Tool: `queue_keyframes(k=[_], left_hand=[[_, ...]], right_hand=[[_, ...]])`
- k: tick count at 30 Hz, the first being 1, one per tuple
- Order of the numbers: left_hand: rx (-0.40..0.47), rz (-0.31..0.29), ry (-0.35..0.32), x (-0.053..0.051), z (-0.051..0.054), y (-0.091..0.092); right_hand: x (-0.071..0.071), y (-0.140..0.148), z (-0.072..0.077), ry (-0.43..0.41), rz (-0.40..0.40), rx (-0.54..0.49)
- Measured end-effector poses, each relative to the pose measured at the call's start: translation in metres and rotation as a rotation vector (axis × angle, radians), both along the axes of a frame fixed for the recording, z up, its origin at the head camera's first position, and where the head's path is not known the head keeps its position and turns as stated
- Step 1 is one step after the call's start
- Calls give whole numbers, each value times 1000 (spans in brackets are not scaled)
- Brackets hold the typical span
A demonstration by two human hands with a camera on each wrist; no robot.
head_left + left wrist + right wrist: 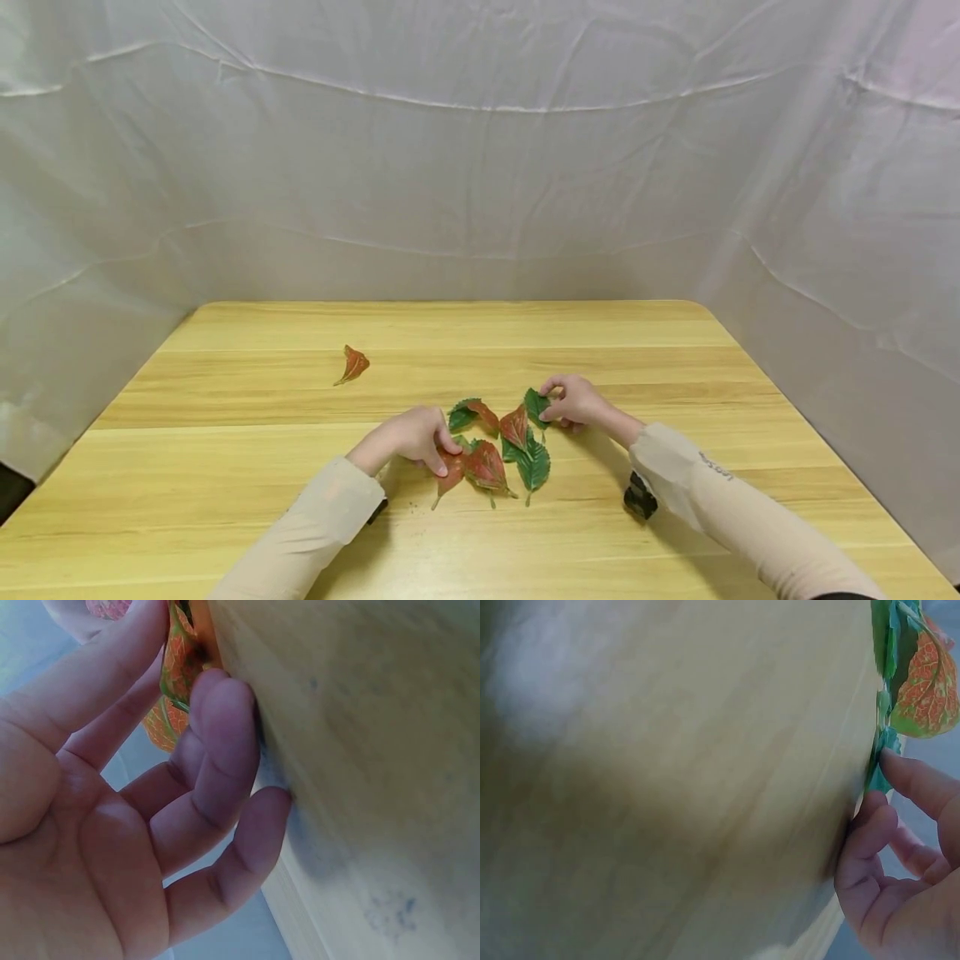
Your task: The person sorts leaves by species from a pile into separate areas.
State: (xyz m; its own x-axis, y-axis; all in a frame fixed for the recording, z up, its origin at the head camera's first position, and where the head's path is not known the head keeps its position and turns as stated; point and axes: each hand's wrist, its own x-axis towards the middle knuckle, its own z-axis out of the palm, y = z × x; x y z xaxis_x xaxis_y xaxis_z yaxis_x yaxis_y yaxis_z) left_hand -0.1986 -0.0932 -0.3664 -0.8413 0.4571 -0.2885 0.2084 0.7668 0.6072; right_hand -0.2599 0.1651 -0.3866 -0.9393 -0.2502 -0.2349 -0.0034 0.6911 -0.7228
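Head view: the left hand (411,435), at 9 o'clock of the leaf cluster (487,463), pinches a red leaf (451,478) between thumb and forefinger; the right hand (581,402), at 2 o'clock, pinches a green leaf (535,404). Caution: leaves in the cluster overlap, so dragging one may displace its neighbours; a loose pinch could let a thin leaf slip. Surface: wood-grain counter (225,467), rounded far corners. Room: creased pale sheeting (480,183) beyond, at 12 o'clock, and along both sides.
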Motion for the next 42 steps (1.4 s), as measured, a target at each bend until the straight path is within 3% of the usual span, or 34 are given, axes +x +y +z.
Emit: queue_keyframes(k=[10, 18, 25, 35, 42], left_hand=[[-6, -5, 4, 1, 0, 0], [-3, -5, 2, 1, 2, 1], [-9, -8, 6, 1, 2, 1], [-11, -21, 39, 0, 0, 0], [-14, -19, 35, -1, -1, 0]], right_hand=[[1, -3, 0, -9, 4, 1], [1, -4, 0, 52, 9, 13], [0, -6, 1, 99, 62, 49], [-3, -7, -2, 61, 38, 9], [-8, -7, -3, 67, -21, -56]])
